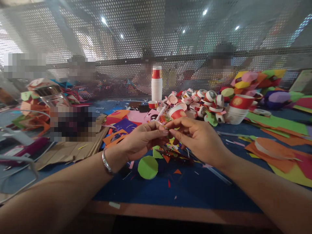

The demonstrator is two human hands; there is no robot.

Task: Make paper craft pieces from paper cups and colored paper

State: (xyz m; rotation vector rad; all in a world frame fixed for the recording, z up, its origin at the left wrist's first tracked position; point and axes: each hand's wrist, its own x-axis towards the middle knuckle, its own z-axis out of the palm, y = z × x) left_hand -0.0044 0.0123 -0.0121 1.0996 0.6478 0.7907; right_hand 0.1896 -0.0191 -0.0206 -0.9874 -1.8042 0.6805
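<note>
My left hand [148, 135], with a silver bracelet at the wrist, is closed in a pinch above the middle of the table. Facing it, my right hand [195, 136] also pinches, its fingertips almost meeting those of the left. Whatever sits between the fingertips is too small and too covered to name. Below the hands lie a green paper disc [148, 167] and a heap of coloured paper scraps [175, 152]. Just behind them a red and white paper cup [177, 112] lies tilted against a pile of cut cup pieces [195, 100].
A tall stack of paper cups [156, 84] stands at the back by a perforated metal screen [122, 48]. More nested cups [239, 109] lean at the right, near coloured paper sheets [280, 126]. Cardboard [75, 149] and a clear plastic container [55, 97] are at the left.
</note>
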